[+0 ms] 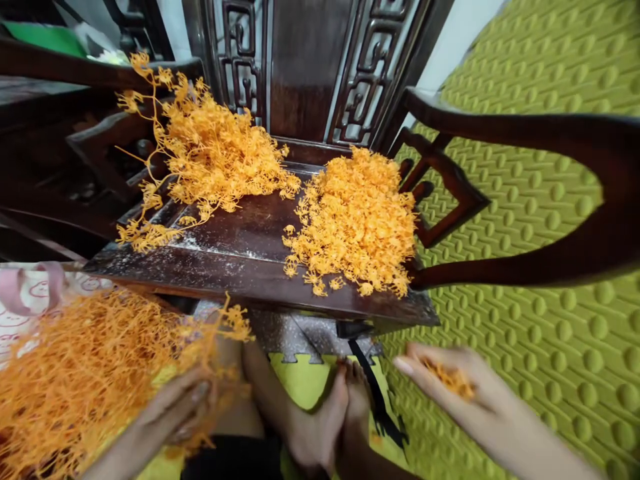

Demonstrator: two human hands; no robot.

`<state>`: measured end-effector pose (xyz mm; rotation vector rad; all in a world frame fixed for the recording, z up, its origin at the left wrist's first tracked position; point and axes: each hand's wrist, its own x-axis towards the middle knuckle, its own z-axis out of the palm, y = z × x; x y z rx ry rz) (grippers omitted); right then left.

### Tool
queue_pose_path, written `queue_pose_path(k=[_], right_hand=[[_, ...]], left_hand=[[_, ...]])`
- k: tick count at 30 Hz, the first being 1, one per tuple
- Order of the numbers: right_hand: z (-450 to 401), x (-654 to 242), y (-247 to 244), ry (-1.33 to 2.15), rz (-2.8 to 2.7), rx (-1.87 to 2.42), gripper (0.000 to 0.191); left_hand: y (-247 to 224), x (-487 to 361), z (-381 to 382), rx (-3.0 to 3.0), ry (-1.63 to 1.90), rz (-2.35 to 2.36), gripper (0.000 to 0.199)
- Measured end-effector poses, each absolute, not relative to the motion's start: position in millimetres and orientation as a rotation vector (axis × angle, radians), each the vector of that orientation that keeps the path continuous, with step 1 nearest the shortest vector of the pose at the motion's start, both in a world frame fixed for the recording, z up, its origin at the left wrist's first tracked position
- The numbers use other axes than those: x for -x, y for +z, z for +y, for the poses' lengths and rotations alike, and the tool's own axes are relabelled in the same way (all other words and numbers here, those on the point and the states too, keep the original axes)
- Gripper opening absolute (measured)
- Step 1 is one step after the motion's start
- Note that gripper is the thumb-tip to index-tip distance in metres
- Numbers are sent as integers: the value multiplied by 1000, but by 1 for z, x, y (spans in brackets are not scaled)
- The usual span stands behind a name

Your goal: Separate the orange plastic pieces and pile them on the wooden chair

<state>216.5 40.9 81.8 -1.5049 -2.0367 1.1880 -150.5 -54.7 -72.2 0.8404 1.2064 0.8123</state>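
Note:
My left hand is closed around a branching orange plastic sprig, blurred by motion, above my lap. Curled up at the lower right, my right hand holds a few small orange plastic pieces in its palm. On the dark wooden chair seat lie two heaps. The left heap is of whole sprigs with long stems, some hanging past the seat's left side. Small loose flower-like pieces make up the right heap. Beside my left arm is a large tangle of bare orange stems.
The chair's curved armrest juts out at the right, and its carved backrest stands behind the heaps. A patterned bag with a pink handle lies at the left. Bumpy yellow-green matting covers the right side. My bare feet are below the seat.

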Motion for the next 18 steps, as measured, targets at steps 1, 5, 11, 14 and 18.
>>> queue_pose_path(k=[1, 5, 11, 14, 18], right_hand=[[53, -210, 91, 1172, -2024, 1514, 48], [122, -194, 130, 755, -2071, 1540, 62], [214, -184, 127, -510, -2348, 1714, 30], [231, -189, 106, -483, -2404, 1730, 27], [213, -187, 103, -126, -2180, 1704, 48]], left_hand=[[-76, 122, -50, -794, 824, 1136, 37], [-74, 44, -38, -797, 815, 935, 61], [-44, 21, -27, -985, 855, 1012, 66], [-32, 24, -25, -1037, 914, 1084, 65], [-23, 29, -29, -1096, 922, 1129, 62]])
